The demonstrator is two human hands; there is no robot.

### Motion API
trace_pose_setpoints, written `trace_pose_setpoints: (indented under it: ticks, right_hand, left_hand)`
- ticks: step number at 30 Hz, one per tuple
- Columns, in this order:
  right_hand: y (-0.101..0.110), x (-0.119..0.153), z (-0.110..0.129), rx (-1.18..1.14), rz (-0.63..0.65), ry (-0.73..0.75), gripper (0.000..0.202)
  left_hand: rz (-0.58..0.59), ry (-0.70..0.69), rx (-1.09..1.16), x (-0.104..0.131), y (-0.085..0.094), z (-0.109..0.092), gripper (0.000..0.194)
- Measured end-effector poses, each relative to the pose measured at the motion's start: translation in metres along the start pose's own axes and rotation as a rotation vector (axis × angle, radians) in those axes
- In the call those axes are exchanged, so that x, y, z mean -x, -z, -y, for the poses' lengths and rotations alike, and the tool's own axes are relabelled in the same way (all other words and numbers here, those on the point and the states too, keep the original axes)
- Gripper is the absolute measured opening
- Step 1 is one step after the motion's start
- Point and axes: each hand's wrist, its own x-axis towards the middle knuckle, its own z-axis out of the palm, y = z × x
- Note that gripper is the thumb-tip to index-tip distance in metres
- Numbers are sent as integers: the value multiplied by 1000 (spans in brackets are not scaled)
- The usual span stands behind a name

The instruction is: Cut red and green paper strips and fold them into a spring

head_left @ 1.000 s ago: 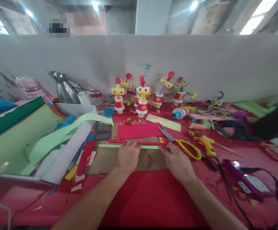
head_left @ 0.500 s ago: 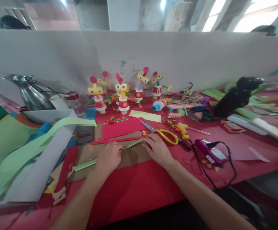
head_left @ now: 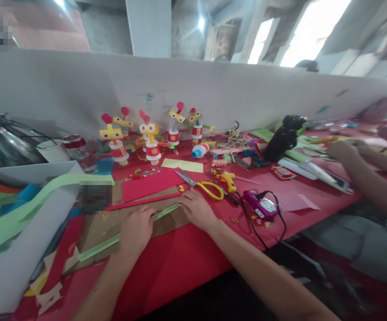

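Note:
A narrow light-green paper strip [head_left: 165,211] lies slantwise over a brown cardboard sheet [head_left: 113,229]. My left hand [head_left: 137,227] is closed on its middle, fingers curled down, hiding part of it. At the strip's right end, my right hand [head_left: 196,209] pinches it between thumb and fingers. Just beyond my hands runs a thin red paper strip [head_left: 143,201], with a red paper sheet [head_left: 151,183] behind it. Scissors with yellow handles [head_left: 209,189] lie open-bladed close to my right hand.
Several paper-cup figures [head_left: 152,149] stand by the grey partition [head_left: 79,84]. A yellow glue gun [head_left: 226,180] and a corded purple power strip [head_left: 262,205] lie to the right. Left is a white box [head_left: 42,214] with coloured paper. Another person's hand [head_left: 342,151] is at far right.
The view has turned to the right, so the table's things appear farther left. Between my hands the green strip now shows a broader face. Both hands stay on it.

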Motion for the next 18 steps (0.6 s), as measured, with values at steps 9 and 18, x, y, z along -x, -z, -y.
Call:
trace_pose_setpoints:
  ticks: [9, 18]
  right_hand:
    - [60, 11, -73, 125, -15, -716, 25]
    - [78, -9, -128, -51, 32, -1098, 12]
  left_hand:
    - [-118, -51, 36, 10, -14, 8, 27]
    - [-124, -39, -8, 11, -21, 8, 24]
